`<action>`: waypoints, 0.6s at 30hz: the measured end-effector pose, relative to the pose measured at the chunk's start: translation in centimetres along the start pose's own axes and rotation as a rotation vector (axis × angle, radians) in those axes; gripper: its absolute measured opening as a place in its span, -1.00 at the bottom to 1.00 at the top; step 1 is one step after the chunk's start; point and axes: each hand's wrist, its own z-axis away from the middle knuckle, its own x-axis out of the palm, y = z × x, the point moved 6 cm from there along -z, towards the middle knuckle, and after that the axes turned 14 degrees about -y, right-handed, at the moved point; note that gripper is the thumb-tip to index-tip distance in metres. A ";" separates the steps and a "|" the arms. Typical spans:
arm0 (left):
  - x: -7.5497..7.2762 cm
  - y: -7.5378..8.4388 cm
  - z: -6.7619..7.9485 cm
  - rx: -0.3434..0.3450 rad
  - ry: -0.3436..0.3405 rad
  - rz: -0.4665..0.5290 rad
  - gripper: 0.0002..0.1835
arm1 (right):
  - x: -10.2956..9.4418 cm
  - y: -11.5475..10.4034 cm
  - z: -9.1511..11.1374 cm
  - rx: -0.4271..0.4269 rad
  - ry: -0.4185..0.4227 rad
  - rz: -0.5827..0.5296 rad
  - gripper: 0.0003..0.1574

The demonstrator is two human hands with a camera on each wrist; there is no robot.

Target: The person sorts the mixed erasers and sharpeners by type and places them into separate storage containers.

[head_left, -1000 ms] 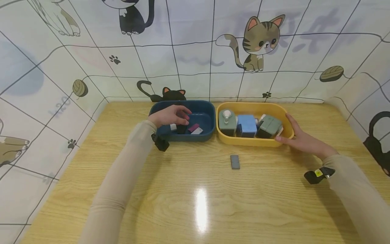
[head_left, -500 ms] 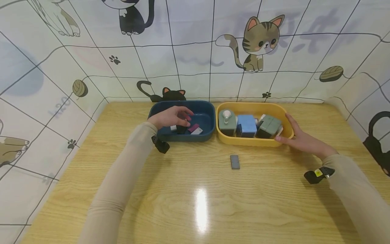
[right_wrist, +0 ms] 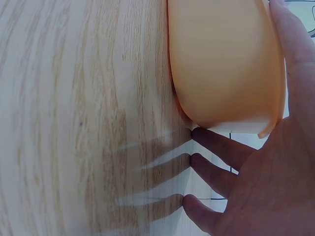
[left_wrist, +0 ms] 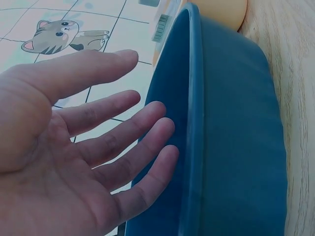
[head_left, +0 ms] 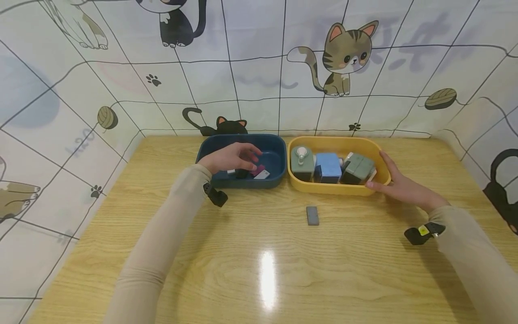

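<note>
My left hand (head_left: 234,157) hovers over the dark blue bin (head_left: 259,183), palm down, fingers loosely spread with nothing between them. In the left wrist view its fingertips are beside the bin's rim (left_wrist: 196,118). Below the hand, inside the bin, lie a small magenta piece (head_left: 257,170), a flat white piece (head_left: 262,174) and a black piece (head_left: 242,173). My right hand (head_left: 402,183) rests at the right end of the yellow bin (head_left: 329,188), thumb over the near rim. The right wrist view shows its other fingers extended, with tips down at the table.
Inside the yellow bin are a grey-green container with a white top (head_left: 302,163), a blue box (head_left: 328,167) and a tilted grey-green box (head_left: 358,168). A small flat grey piece (head_left: 312,215) lies on the wooden table (head_left: 226,270). A cat-print cloth (head_left: 259,81) stands behind.
My left hand has shifted slightly to the right and down in the head view, over the magenta piece. My right hand and the yellow bin have stayed put.
</note>
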 end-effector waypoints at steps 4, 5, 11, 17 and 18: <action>0.2 0.3 0.1 0.002 -0.002 -0.011 -0.48 | 0.0 0.1 0.0 -0.001 -0.001 0.001 0.32; 0.3 0.3 0.1 0.002 -0.003 -0.014 -0.48 | 0.0 0.2 -0.1 -0.001 -0.001 0.001 0.32; 0.5 0.4 0.0 0.007 -0.003 -0.034 -0.47 | 0.0 0.3 -0.2 -0.001 0.004 0.010 0.33; 0.9 0.6 -0.2 0.024 -0.011 -0.023 -0.48 | 0.1 0.2 -0.2 -0.008 0.004 0.003 0.33; 1.0 0.6 -0.2 0.027 -0.015 -0.015 -0.48 | 0.1 0.2 -0.2 -0.008 0.004 0.003 0.33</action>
